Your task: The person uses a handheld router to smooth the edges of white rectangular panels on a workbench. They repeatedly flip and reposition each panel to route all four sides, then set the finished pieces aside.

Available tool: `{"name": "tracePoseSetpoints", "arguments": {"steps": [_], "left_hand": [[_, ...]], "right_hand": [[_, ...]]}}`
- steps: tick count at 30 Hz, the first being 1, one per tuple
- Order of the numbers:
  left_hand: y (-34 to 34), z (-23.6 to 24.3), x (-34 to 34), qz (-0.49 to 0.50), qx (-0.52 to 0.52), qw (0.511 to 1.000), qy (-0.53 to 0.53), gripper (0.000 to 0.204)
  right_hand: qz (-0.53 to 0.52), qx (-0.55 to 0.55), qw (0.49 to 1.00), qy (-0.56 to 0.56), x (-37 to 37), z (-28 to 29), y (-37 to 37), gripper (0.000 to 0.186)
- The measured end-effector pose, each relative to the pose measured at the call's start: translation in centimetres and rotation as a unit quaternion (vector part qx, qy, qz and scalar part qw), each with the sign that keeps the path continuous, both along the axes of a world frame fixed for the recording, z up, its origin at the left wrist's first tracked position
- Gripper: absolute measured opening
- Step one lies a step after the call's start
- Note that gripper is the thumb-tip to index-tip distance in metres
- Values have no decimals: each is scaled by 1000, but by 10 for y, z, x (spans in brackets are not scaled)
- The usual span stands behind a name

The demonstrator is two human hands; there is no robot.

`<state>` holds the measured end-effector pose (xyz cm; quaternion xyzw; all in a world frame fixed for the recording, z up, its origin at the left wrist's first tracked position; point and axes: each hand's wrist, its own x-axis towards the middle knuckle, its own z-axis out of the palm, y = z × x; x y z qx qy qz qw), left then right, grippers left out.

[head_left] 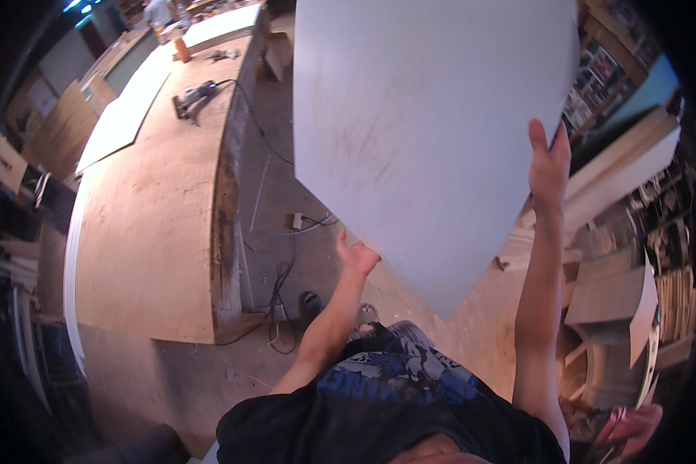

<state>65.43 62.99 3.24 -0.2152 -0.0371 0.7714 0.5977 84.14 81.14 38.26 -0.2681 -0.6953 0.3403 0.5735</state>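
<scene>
A large white board (433,131) with brown scuffs is held up in front of me, one corner tilted toward my body. My right hand (551,172) grips its right edge, thumb on the near face and the other fingers mostly hidden behind. Lower down, my left hand (358,255) is at the slanted lower left edge, with its thumb raised and its fingertips out of sight behind the board.
On my left stands a long wooden workbench (155,255) bearing a corded power tool (197,99) and a white sheet (124,127). Cables (280,298) lie on the floor beside it. Stacked boards (619,174) and a curved wooden piece (595,356) are on the right.
</scene>
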Motion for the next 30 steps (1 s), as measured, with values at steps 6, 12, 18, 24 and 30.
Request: {"name": "tracePoseSetpoints", "arguments": {"steps": [6, 12, 18, 24, 30], "left_hand": [[34, -91, 59, -228, -180, 956, -46, 105], [-39, -180, -50, -373, -363, 743, 420, 111], [-45, -119, -110, -191, -431, 785, 401, 88], [-16, -131, -71, -58, -475, 823, 305, 89], [-36, -136, 62, -289, -390, 857, 170, 87]], "right_hand": [[-112, -11, 984, -136, -26, -33, -5, 33], [-170, -107, 935, -294, -30, -114, 4, 36], [-184, -133, 880, -418, 10, -211, -12, 32], [-169, -224, 825, -491, -11, -223, -77, 31], [-123, -144, 853, -487, -44, -199, -151, 29]]}}
